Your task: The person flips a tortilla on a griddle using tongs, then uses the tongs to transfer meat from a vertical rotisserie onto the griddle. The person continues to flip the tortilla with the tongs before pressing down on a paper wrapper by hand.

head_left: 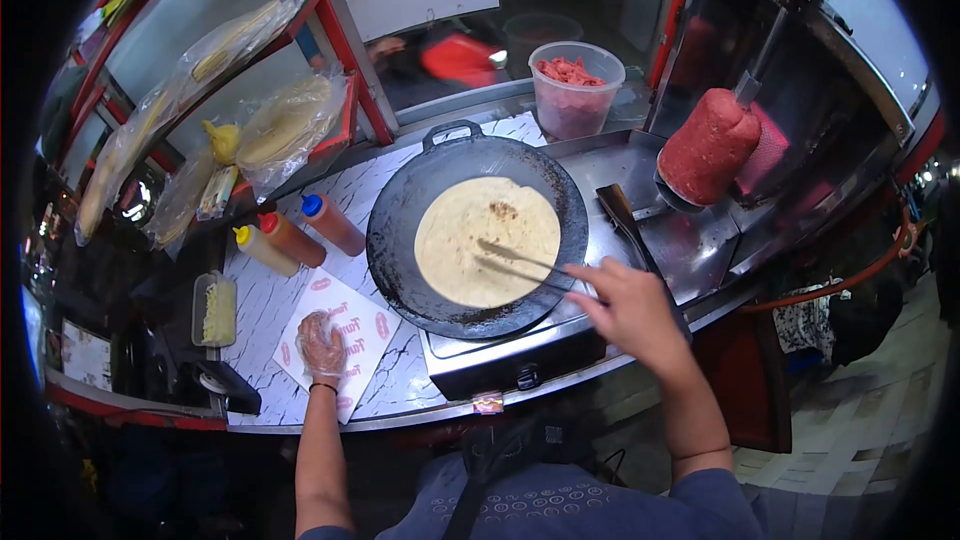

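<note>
My right hand (630, 312) is closed around metal tongs (530, 265), whose tips reach over the middle of a round flatbread (480, 285). The bread is pale, with a browned patch near its top, and lies on a black round griddle pan (400, 285). My left hand (321, 345), in a clear plastic glove, rests open on a sheet of white wrapping paper (345, 310) printed in red. The paper sits on the marbled counter, left of the pan.
Three sauce bottles (333, 227) stand behind the paper; a tub of pale shreds (215, 310) is left. A bucket of red meat (572, 100) stands behind the pan. At right are a meat spit (708, 150) and a long dark-handled tool (625, 220). Bagged flatbreads (285, 130) fill shelves.
</note>
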A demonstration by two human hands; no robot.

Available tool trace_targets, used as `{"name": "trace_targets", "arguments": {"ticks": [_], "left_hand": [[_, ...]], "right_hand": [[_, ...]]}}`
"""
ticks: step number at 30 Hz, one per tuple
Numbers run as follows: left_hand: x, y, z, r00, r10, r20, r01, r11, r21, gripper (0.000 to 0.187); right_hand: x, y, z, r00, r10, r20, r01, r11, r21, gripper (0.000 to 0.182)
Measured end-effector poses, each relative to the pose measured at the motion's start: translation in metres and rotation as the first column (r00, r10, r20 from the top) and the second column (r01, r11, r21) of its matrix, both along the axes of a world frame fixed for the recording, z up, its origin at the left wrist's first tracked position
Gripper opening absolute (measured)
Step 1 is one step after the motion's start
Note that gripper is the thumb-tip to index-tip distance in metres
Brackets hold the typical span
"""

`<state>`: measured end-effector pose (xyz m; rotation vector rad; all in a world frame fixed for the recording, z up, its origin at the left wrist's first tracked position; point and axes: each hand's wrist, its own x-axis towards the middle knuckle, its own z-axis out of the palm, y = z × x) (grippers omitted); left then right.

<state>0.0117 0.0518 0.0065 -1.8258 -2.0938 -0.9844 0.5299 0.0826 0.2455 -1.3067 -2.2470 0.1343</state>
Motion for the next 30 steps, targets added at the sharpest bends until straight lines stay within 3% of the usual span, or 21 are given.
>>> {"name": "trace_targets", "arguments": {"ticks": [2,3,4,6,7,10,12,14,16,18,20,23,25,26,28,29,30], "left_hand": [[-0.001,0.001,-0.001,1.0,-0.002,0.004,0.002,1.0,-0.002,0.037],[0.0,0.001,-0.002,1.0,0.0,0.008,0.0,1.0,-0.002,0.037],[0.001,0.0,-0.003,1.0,-0.002,0.011,0.002,1.0,-0.004,0.037],[-0.001,0.001,-0.001,1.0,-0.014,-0.01,0.014,1.0,0.0,0.037],[0.0,0.001,0.0,1.0,-0.017,-0.014,0.017,1.0,0.0,0.037],[0.002,0.001,0.003,1.0,0.0,0.009,0.0,1.0,-0.005,0.036],[0.001,0.001,0.002,0.999,-0.016,0.04,0.016,1.0,0.003,0.035],[0.0,0.001,0.004,0.998,-0.019,0.067,0.019,1.0,0.008,0.035],[0.001,0.0,0.004,0.996,-0.013,0.088,0.013,1.0,0.009,0.035],[0.002,0.0,0.006,0.993,-0.016,0.119,0.015,1.0,0.01,0.035],[0.0,-0.001,0.003,0.989,-0.021,0.147,0.02,1.0,0.014,0.035],[-0.008,0.001,-0.006,0.981,-0.056,0.183,0.048,0.998,0.052,0.035],[-0.013,0.002,-0.01,0.902,-0.053,0.429,0.035,0.998,0.05,0.034],[-0.014,0.002,-0.01,0.898,-0.06,0.436,0.041,0.998,0.055,0.034],[-0.019,0.001,-0.011,0.791,-0.042,0.611,0.026,0.999,0.035,0.035],[-0.024,0.001,-0.015,0.788,-0.051,0.613,0.034,0.999,0.039,0.035],[-0.029,0.001,-0.022,0.748,-0.103,0.656,0.002,0.988,0.153,0.038]], "right_hand": [[0.025,0.009,0.01,0.998,-0.025,-0.059,0.02,0.995,-0.095,0.033],[0.03,0.015,0.004,0.994,-0.103,0.024,0.104,0.993,-0.056,0.032],[0.026,0.018,-0.004,0.994,-0.105,0.026,0.106,0.993,-0.057,0.032],[0.004,0.022,-0.016,0.969,-0.245,0.004,0.243,0.964,0.105,0.031],[-0.013,0.017,-0.016,0.966,-0.257,-0.036,0.259,0.964,0.063,0.03],[-0.029,0.005,-0.032,0.997,-0.08,-0.023,0.08,0.997,0.003,0.031],[-0.019,-0.006,-0.004,0.996,-0.089,-0.005,0.089,0.995,-0.045,0.032],[-0.003,-0.004,0.009,0.981,-0.135,-0.142,0.121,0.987,-0.103,0.03],[0.01,0.005,0.006,0.978,-0.203,-0.047,0.2,0.977,-0.067,0.027],[0.002,0.007,-0.009,0.98,-0.194,-0.048,0.195,0.981,0.007,0.029],[-0.027,0.0,-0.019,0.948,-0.3,-0.106,0.308,0.949,0.071,0.031],[-0.052,-0.014,-0.019,0.952,-0.307,-0.009,0.307,0.952,0.022,0.034],[-0.066,-0.025,-0.011,0.938,-0.348,-0.01,0.348,0.937,0.032,0.036],[-0.078,-0.03,-0.005,0.935,-0.354,-0.003,0.353,0.935,0.039,0.036],[-0.118,-0.048,0.0,0.934,-0.239,-0.266,0.223,0.971,-0.087,0.037],[-0.142,-0.053,-0.013,0.95,-0.098,-0.296,0.101,0.995,-0.005,0.04],[-0.171,-0.06,-0.031,0.948,0.044,-0.314,-0.02,0.997,0.079,0.043]]}}
